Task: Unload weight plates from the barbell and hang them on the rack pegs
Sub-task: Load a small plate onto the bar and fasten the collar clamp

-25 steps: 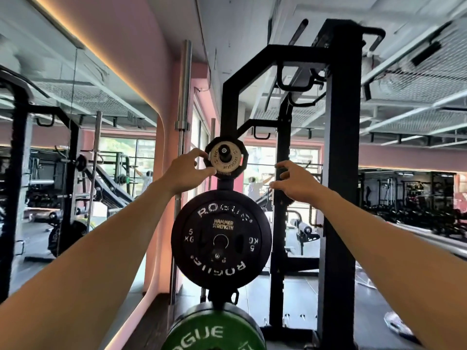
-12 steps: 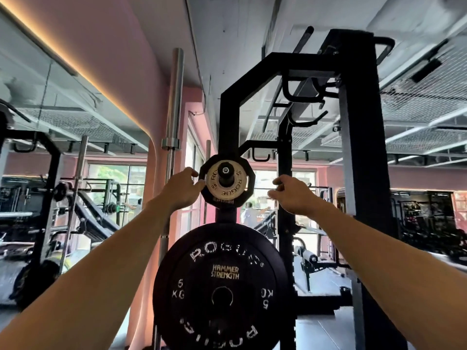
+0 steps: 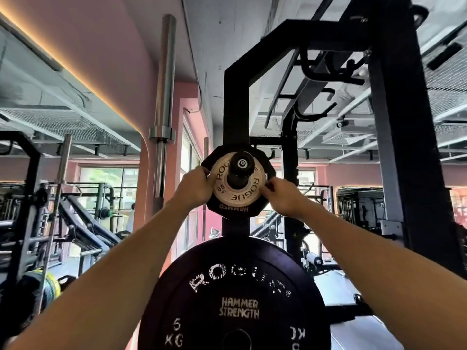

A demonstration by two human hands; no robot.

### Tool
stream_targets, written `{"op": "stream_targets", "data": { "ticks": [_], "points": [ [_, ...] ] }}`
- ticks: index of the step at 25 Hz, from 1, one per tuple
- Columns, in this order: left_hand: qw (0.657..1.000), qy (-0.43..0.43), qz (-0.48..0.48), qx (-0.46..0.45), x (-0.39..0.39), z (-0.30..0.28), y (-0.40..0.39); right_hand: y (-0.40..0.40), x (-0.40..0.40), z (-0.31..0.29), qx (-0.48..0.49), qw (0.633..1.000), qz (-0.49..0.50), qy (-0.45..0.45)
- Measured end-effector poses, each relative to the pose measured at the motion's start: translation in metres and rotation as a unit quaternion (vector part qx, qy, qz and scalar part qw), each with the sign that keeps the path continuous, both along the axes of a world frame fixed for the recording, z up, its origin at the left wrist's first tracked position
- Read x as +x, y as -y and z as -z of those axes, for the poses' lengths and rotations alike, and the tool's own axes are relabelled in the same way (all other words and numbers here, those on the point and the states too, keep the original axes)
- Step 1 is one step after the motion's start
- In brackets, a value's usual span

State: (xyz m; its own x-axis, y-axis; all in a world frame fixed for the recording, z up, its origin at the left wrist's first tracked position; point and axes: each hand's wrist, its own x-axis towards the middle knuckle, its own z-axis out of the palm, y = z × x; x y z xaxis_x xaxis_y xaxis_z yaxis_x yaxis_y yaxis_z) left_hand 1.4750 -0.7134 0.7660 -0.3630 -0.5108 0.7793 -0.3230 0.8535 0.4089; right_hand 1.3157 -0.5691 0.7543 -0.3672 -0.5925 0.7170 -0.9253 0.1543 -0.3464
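A small tan Rogue 0.5 kg plate (image 3: 237, 195) hangs on a black peg (image 3: 241, 164) of the rack upright (image 3: 236, 107), in front of a black many-sided plate (image 3: 214, 157). My left hand (image 3: 193, 189) grips the left edge of these small plates. My right hand (image 3: 284, 197) pinches the tan plate's right edge. Below them a large black 5 kg Rogue plate (image 3: 235, 299) hangs on a lower peg.
A steel barbell (image 3: 163, 107) stands upright to the left of the rack. The rack's thick right post (image 3: 404, 147) stands close on the right. Mirrors on the pink wall reflect other gym machines at left and far right.
The view has come closer to the rack. My right hand has moved left from the air beside the post onto the tan plate's edge; the left hand has closed more firmly on the plates.
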Motion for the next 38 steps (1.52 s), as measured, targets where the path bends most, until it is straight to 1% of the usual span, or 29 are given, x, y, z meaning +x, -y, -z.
{"op": "stream_targets", "data": {
  "ticks": [2,4,6,9,13,15,19,22,27,32,38],
  "points": [
    [1.0,0.011,-0.01,-0.008,-0.009,-0.004,0.003,0.01,-0.003,-0.002,-0.017,1.0,0.007,0.011],
    [1.0,0.01,-0.013,0.005,-0.014,-0.006,0.004,0.015,-0.004,-0.007,-0.036,0.998,-0.001,0.045],
    [0.999,-0.012,0.011,0.034,-0.015,-0.008,0.003,0.012,-0.003,-0.009,-0.054,0.992,-0.04,0.104],
    [0.992,-0.04,0.084,0.085,-0.006,-0.008,-0.004,0.002,0.001,-0.008,-0.077,0.973,-0.11,0.187],
    [0.986,-0.06,0.106,0.114,0.016,-0.013,-0.03,-0.02,0.014,-0.008,-0.069,0.954,-0.167,0.241],
    [0.985,-0.063,0.108,0.122,0.031,-0.016,-0.048,-0.035,0.022,-0.008,-0.071,0.946,-0.189,0.252],
    [0.989,-0.046,0.086,0.109,0.059,-0.021,-0.087,-0.067,0.043,-0.006,-0.087,0.932,-0.236,0.259],
    [0.987,-0.059,0.081,0.124,0.08,-0.019,-0.121,-0.096,0.058,-0.004,-0.085,0.926,-0.264,0.256],
    [0.989,-0.056,0.051,0.126,0.104,0.001,-0.186,-0.149,0.07,0.014,-0.059,0.92,-0.294,0.254],
    [0.987,-0.094,0.009,0.128,0.118,0.024,-0.259,-0.211,0.079,0.03,-0.044,0.902,-0.333,0.27],
    [0.985,-0.097,-0.015,0.139,0.128,0.042,-0.33,-0.276,0.086,0.048,-0.028,0.899,-0.344,0.269]
  ]
}}
